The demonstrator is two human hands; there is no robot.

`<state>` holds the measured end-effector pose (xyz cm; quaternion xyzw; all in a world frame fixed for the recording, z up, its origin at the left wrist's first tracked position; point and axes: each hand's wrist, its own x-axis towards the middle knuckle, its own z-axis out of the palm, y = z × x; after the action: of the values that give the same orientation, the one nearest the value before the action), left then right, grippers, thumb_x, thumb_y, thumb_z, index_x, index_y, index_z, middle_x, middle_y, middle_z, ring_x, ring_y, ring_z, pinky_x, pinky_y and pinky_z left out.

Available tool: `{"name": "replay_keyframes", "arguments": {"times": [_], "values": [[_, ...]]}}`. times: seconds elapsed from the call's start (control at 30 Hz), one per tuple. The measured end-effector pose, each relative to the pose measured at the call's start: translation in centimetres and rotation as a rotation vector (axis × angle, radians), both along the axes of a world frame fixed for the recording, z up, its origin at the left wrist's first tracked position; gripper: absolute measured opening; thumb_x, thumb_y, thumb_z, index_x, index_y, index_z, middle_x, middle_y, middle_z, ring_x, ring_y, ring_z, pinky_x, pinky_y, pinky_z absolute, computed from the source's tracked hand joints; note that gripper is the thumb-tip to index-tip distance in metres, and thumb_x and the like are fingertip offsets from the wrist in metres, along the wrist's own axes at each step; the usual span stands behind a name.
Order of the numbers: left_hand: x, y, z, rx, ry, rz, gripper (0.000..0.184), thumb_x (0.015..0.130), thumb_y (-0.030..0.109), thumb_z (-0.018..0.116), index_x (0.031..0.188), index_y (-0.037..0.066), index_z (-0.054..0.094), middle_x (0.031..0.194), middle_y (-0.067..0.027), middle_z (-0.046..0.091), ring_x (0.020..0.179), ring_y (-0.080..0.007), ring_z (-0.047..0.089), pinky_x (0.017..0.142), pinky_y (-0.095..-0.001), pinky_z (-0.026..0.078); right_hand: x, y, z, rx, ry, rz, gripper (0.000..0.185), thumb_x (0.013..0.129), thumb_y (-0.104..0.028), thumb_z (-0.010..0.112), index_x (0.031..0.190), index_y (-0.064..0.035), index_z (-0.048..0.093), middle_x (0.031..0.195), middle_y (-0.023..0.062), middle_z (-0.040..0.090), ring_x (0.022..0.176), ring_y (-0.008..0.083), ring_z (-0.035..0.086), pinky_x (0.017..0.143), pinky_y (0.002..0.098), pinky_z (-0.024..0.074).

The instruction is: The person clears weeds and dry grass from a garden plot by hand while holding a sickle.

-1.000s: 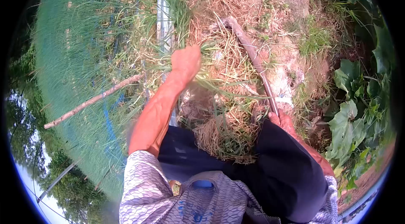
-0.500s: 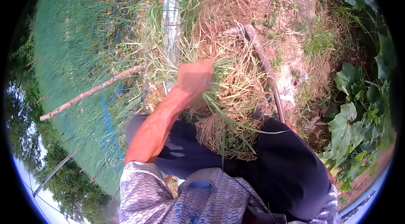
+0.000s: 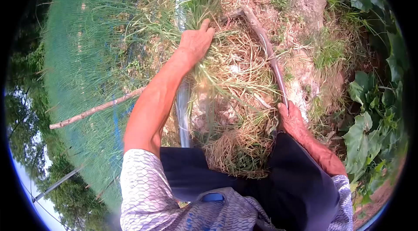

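Note:
My left hand [image 3: 197,40] reaches into tall green grass [image 3: 202,2] beside a pale metal pipe [image 3: 183,113]. Its index finger points forward; the other fingers are curled, with grass strands under and around the palm. My right hand [image 3: 292,119] is wrapped round the lower end of a long brown wooden handle [image 3: 273,63]. The handle runs up to a bent head [image 3: 238,13] lying near the grass, just right of my left hand. Pulled and dry grass [image 3: 237,150] is heaped between my knees.
Green netting [image 3: 82,52] stands on the left, with a wooden stick [image 3: 98,108] slanting across it. Large leafy plants [image 3: 363,135] grow on the right. Straw and bare soil [image 3: 302,2] run ahead between them.
My left hand first drew back toward me with grass, then moved forward to the standing grass, index finger now extended. The handle dipped back and is forward again with my right hand.

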<state>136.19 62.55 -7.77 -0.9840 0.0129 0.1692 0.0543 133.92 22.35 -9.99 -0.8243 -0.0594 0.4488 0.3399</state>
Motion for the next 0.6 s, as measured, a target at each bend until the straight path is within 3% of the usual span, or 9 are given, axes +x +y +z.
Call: {"name": "replay_keyframes", "arguments": {"times": [0.13, 0.2, 0.27, 0.3, 0.37, 0.43, 0.47, 0.53, 0.6], "values": [[0.4, 1.1, -2.1, 0.151, 0.152, 0.162, 0.050, 0.085, 0.010, 0.054, 0.132, 0.007, 0.037, 0.127, -0.0248, 0.048, 0.079, -0.0319, 0.069, 0.064, -0.0434, 0.055, 0.3, -0.4, 1.7, 0.085, 0.144, -0.164, 0.044, 0.098, -0.043, 0.050, 0.099, 0.0007, 0.052, 0.067, 0.0085, 0.052, 0.061, 0.0201, 0.054, 0.056, 0.0362, 0.0449], [-0.3, 1.5, -2.8, 0.158, 0.103, 0.209, 0.040, 0.085, 0.014, 0.055, 0.123, 0.004, 0.048, 0.119, -0.0284, 0.057, 0.077, -0.0334, 0.069, 0.064, -0.0447, 0.055, 1.6, 0.9, 3.2, 0.159, 0.212, -0.267, 0.043, 0.098, -0.042, 0.050, 0.098, 0.0005, 0.052, 0.066, 0.0073, 0.050, 0.060, 0.0191, 0.053, 0.055, 0.0352, 0.0439], [-0.8, 0.8, -2.3, 0.016, 0.245, 0.372, 0.023, 0.085, 0.014, 0.054, 0.100, 0.001, 0.065, 0.101, -0.0232, 0.068, 0.080, -0.0330, 0.070, 0.070, -0.0432, 0.055, 4.4, 3.4, 4.3, 0.182, 0.225, -0.431, 0.042, 0.097, -0.041, 0.052, 0.096, 0.0006, 0.050, 0.062, 0.0043, 0.044, 0.056, 0.0170, 0.049, 0.052, 0.0344, 0.0421], [-1.1, 0.4, -2.3, 0.013, 0.242, 0.372, 0.023, 0.085, 0.014, 0.054, 0.100, 0.001, 0.065, 0.101, -0.0232, 0.068, 0.080, -0.0330, 0.070, 0.070, -0.0432, 0.055, 5.2, 3.8, 3.6, 0.180, 0.220, -0.431, 0.042, 0.097, -0.041, 0.052, 0.096, 0.0006, 0.050, 0.062, 0.0043, 0.044, 0.056, 0.0170, 0.049, 0.052, 0.0344, 0.0421], [-2.2, -0.7, -2.5, -0.060, 0.116, 0.422, 0.022, 0.085, 0.016, 0.053, 0.081, 0.003, 0.070, 0.077, -0.0196, 0.069, 0.078, -0.0341, 0.070, 0.070, -0.0417, 0.055, 5.0, 3.8, 1.7, 0.069, -0.005, -0.224, 0.041, 0.097, -0.040, 0.051, 0.098, 0.0010, 0.051, 0.065, 0.0122, 0.052, 0.061, 0.0256, 0.057, 0.057, 0.0390, 0.0467], [-2.6, -1.4, -1.8, -0.094, 0.140, 0.453, 0.023, 0.086, 0.017, 0.052, 0.082, 0.003, 0.070, 0.078, -0.0199, 0.069, 0.076, -0.0346, 0.070, 0.069, -0.0426, 0.055, 2.3, 2.3, 1.0, -0.173, -0.070, 0.079, 0.042, 0.096, -0.040, 0.050, 0.101, 0.0016, 0.052, 0.071, 0.0229, 0.060, 0.071, 0.0372, 0.064, 0.065, 0.0451, 0.0506], [-2.3, -1.5, -1.3, -0.120, 0.161, 0.474, 0.025, 0.087, 0.019, 0.051, 0.084, 0.002, 0.070, 0.080, -0.0201, 0.070, 0.074, -0.0351, 0.070, 0.068, -0.0434, 0.055, -0.7, -1.3, -0.2, -0.149, -0.116, 0.199, 0.044, 0.096, -0.040, 0.049, 0.105, 0.0023, 0.053, 0.079, 0.0333, 0.060, 0.086, 0.0468, 0.063, 0.077, 0.0487, 0.0495], [-5.1, -3.1, -0.1, -0.168, 0.203, 0.513, 0.031, 0.090, 0.023, 0.047, 0.086, 0.002, 0.070, 0.083, -0.0219, 0.069, 0.077, -0.0355, 0.069, 0.070, -0.0454, 0.054, -1.5, -3.4, 1.3, -0.137, -0.136, 0.167, 0.046, 0.095, -0.042, 0.050, 0.105, 0.0027, 0.054, 0.078, 0.0304, 0.061, 0.082, 0.0468, 0.062, 0.075, 0.0510, 0.0470], [-8.3, -4.2, -0.5, -0.276, 0.181, 0.658, 0.041, 0.094, 0.034, 0.044, 0.080, 0.002, 0.063, 0.077, -0.0235, 0.065, 0.074, -0.0426, 0.065, 0.068, -0.0498, 0.052, -0.9, -4.0, 1.7, -0.056, -0.070, 0.125, 0.048, 0.096, -0.045, 0.050, 0.103, 0.0023, 0.055, 0.073, 0.0214, 0.060, 0.070, 0.0373, 0.060, 0.068, 0.0477, 0.0465]]}}
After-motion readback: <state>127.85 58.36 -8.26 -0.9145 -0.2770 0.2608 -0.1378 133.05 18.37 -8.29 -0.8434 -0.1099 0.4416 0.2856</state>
